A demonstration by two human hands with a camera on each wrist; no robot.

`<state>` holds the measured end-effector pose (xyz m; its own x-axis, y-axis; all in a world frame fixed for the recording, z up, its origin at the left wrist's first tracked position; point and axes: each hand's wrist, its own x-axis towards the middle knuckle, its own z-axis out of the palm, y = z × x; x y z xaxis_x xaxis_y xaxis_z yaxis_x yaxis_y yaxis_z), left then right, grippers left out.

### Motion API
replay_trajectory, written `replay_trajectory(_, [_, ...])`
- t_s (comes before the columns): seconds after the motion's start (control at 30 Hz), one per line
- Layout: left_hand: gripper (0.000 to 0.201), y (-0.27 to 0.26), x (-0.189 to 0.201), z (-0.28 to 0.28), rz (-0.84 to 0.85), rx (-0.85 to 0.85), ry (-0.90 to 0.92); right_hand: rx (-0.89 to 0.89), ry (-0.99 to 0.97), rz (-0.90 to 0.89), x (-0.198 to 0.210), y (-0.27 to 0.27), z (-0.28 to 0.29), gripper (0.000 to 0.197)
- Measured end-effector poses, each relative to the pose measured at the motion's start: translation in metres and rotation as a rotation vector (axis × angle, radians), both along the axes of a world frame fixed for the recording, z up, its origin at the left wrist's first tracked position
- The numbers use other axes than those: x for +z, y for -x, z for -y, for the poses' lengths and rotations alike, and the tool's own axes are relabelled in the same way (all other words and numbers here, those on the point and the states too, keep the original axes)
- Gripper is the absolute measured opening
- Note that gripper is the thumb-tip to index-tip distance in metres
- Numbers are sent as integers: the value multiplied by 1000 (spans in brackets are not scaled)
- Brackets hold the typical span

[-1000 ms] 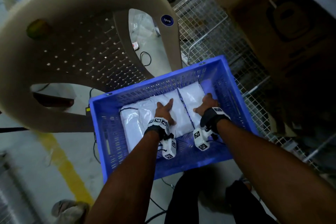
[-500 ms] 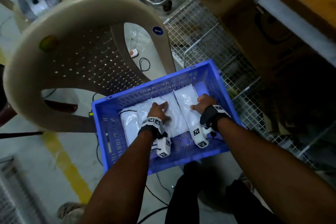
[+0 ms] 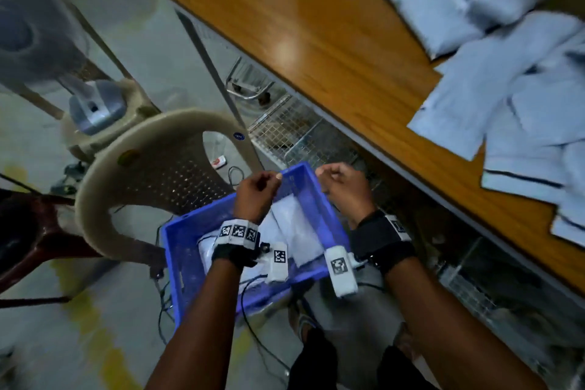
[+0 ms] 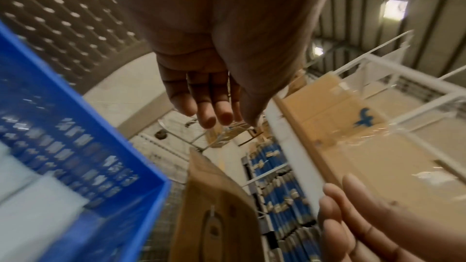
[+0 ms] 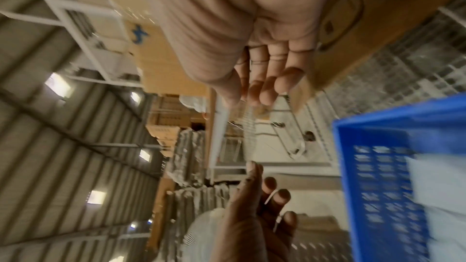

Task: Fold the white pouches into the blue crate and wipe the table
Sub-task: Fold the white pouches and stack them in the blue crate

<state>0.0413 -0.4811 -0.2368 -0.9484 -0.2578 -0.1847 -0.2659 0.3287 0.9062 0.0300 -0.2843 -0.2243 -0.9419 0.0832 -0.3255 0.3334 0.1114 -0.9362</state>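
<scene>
The blue crate [image 3: 177, 250] stands on the floor below me with folded white pouches [image 3: 297, 228] lying inside it. My left hand [image 3: 261, 188] and right hand [image 3: 337, 184] hover side by side above the crate's far rim, apart from the pouches. In the left wrist view the left hand's fingers [image 4: 209, 111] hang loosely curled and empty; in the right wrist view the right hand's fingers [image 5: 267, 83] are the same. More white pouches [image 3: 506, 98] lie spread, unfolded, on the wooden table [image 3: 316, 25] at the right.
A beige plastic chair [image 3: 152, 174] stands just left of the crate, with a fan [image 3: 31, 35] behind it. Under the table sit a wire mesh trolley [image 3: 285, 130] and a cardboard box [image 4: 214, 206]. Cables trail on the floor near the crate.
Both hands have lifted off the pouches in the crate and risen above its far rim. The head view has swung up and right, bringing the table into sight.
</scene>
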Motion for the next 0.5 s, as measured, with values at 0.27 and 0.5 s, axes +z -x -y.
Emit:
replay_trajectory(0.27, [7,28,127,-124,-211,-160,-2,-170,-89,-304,148,-25,-140,17])
replay_trajectory(0.5, [18,57,158,-217,-164,-245,112,-348,-279,-240,153,-35,-246,20])
